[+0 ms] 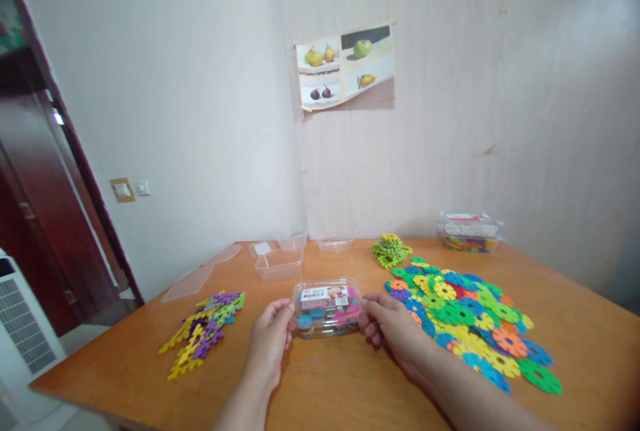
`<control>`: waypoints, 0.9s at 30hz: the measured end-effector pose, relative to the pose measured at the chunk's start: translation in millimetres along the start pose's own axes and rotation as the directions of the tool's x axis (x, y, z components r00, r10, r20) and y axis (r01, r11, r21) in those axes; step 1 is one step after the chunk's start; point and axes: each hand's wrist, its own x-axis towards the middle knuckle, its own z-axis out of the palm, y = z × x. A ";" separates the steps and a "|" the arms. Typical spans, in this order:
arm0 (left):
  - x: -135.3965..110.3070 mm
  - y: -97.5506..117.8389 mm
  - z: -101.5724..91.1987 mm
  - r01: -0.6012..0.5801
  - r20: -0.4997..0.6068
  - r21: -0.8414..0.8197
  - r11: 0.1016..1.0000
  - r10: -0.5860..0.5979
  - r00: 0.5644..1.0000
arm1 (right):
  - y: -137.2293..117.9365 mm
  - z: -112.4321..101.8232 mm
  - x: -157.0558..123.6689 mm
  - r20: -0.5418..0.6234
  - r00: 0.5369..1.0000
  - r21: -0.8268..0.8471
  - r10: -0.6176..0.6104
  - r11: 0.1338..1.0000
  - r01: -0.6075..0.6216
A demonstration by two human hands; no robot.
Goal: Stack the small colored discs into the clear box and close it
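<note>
As clear box (327,311) lay between, long axis paralleling tabletop's (340,384) far edge, our left hand (273,331), right hand (393,324) pinched ends.

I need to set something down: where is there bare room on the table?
The table shows bare between the yellow-and-purple pieces and the left hand, and along its right side, beyond the notched discs. It is crowded where those discs pile up and at the back left, among the clear trays.
</note>
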 end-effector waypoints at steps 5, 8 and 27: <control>-4.5 5.5 2.4 0.030 -0.030 0.025 0.999 -0.029 0.999 | -0.9 0.0 -0.1 -0.016 1.000 0.004 0.014 1.000 -0.013; -5.6 6.1 2.8 0.036 -0.032 0.032 0.999 -0.035 0.999 | -1.4 0.3 -0.7 -0.023 1.000 0.022 0.011 1.000 -0.011; -3.3 2.8 -0.5 -0.003 -0.053 0.060 0.998 0.006 0.999 | -0.7 1.5 3.1 -0.008 1.000 -0.008 -0.001 1.000 0.001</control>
